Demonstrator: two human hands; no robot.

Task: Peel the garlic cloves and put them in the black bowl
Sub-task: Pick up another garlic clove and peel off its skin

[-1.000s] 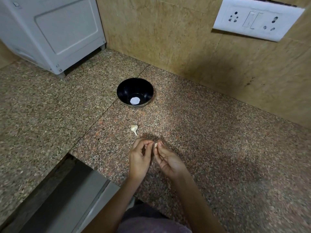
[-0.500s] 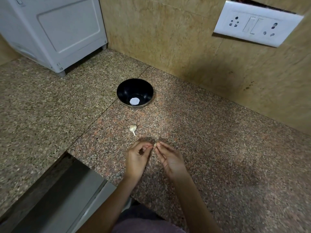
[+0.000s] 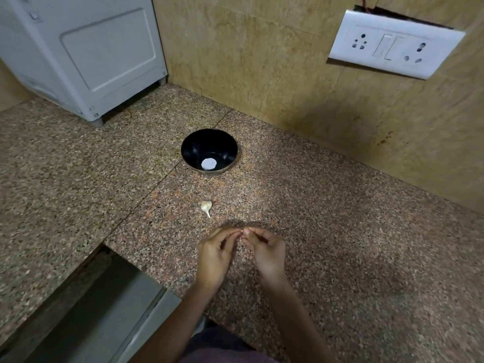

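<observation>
Barely visible, garlic clove [image 3: 243, 232] pinched in left hand [image 3: 213, 258], right hand [image 3: 267, 254] grip.

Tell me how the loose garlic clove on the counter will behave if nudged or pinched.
The garlic clove looks small, so probably light and easily flicked. Its rounded body and thin tail suggest it would pivot rather than roll straight on the smooth counter. The dry skin may slip when pinched.

Head-worn camera looks forward and down, close over the countertop [image 3: 340, 244]; wall [image 3: 262, 74] beyond.
</observation>
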